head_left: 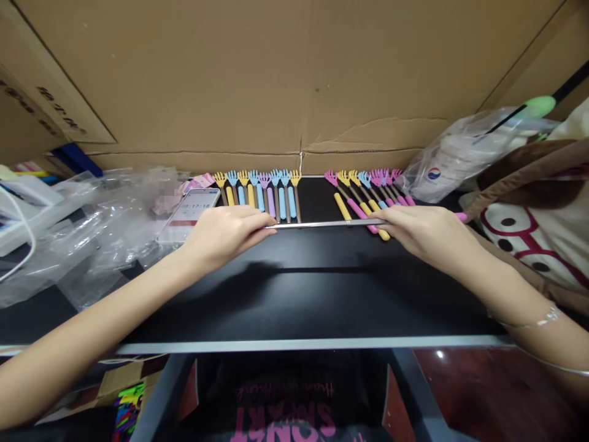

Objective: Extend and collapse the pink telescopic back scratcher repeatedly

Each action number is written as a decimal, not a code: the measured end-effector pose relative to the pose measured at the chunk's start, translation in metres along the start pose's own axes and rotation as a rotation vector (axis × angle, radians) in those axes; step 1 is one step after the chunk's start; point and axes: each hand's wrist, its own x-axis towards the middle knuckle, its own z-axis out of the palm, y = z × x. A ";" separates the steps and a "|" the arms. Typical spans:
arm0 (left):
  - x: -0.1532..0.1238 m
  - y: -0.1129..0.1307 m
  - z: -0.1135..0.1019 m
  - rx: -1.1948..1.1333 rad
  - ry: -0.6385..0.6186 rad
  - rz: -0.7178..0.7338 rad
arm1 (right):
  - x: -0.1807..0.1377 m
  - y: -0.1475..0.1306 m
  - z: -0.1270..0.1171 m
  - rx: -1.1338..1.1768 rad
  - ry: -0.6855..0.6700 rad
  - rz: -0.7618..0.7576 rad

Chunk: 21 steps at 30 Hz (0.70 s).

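A thin metal telescopic rod of a back scratcher [317, 224] stretches level between my hands above the black table. My left hand [230, 230] is closed around its left end and hides whatever is there. My right hand [421, 236] is closed around the right part, and a pink handle end sticks out beyond it. Behind my left hand lies a row of back scratchers [260, 193] with yellow, blue and purple claws. Behind my right hand is another group of back scratchers [363, 193], in pink, yellow and blue, lying slanted.
A phone [191, 209] showing a timer lies at the left, among clear plastic bags [115, 227]. Cardboard [276, 80] walls the back. At the right stand a bagged cup [455, 162] and a cream-and-brown bag [529, 227]. The table's front edge [313, 345] is pale.
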 end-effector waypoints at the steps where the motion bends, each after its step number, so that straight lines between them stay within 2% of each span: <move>1: 0.002 0.002 0.000 0.007 0.010 0.008 | 0.001 -0.003 0.000 0.003 0.017 -0.002; 5: 0.016 0.018 0.003 0.025 0.050 0.044 | 0.014 -0.030 0.005 -0.031 0.064 -0.021; 9: 0.029 0.028 0.005 0.027 0.004 0.070 | 0.029 -0.054 0.015 -0.045 0.043 -0.014; 12: 0.030 0.026 0.008 0.009 0.019 0.084 | 0.032 -0.057 0.017 -0.064 0.042 -0.003; 16: 0.025 0.024 0.008 0.017 0.063 0.097 | 0.028 -0.057 0.007 -0.104 0.035 -0.008; 21: 0.023 0.024 -0.007 0.084 0.061 0.101 | 0.024 -0.051 -0.005 -0.180 0.038 0.007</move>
